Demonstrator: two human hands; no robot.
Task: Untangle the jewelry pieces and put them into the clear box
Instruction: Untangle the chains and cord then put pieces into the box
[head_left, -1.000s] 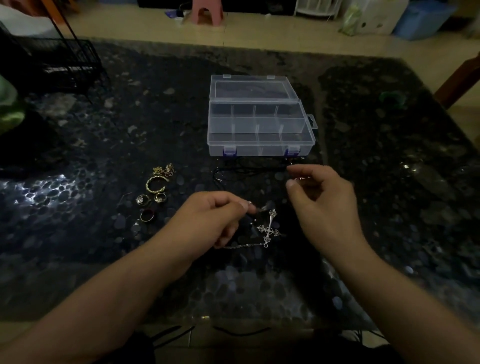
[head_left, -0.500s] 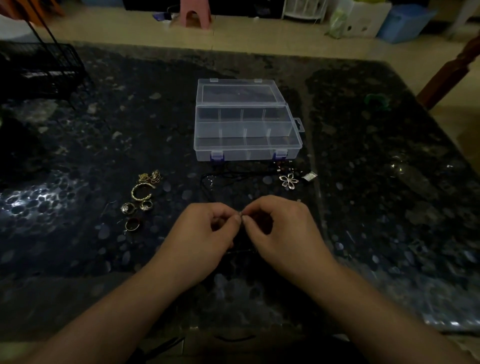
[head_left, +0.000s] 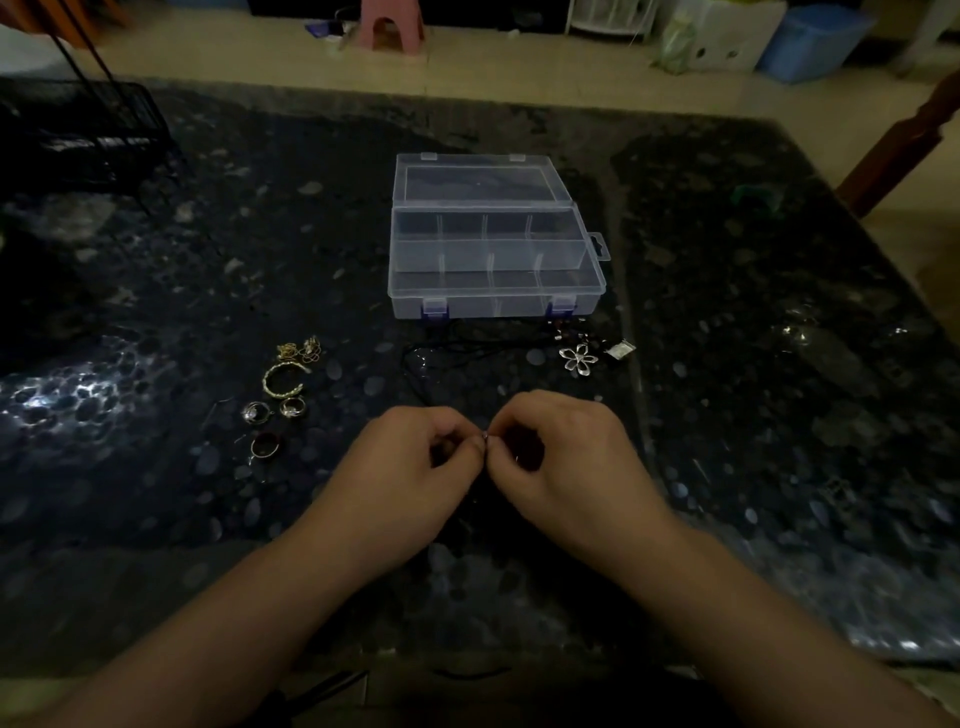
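From the head camera we see our left hand (head_left: 410, 462) and right hand (head_left: 558, 457) together, fingertips pinching a tiny piece of jewelry (head_left: 486, 438) above the table (head_left: 753, 415). The clear box (head_left: 493, 260) sits open beyond them.

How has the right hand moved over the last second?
Yes. The right hand came toward the person, away from the clear box, meeting the left hand.

1. clear box (head_left: 496, 291): open, lid tipped back, divided compartments, mid-table.
2. flower pendant (head_left: 577, 358): silver, flat, just before the box's right corner, on a black cord (head_left: 467, 345).
3. gold bangle (head_left: 283, 379), small gold tangle (head_left: 298, 351), three rings (head_left: 270, 423): clustered well left of the box.
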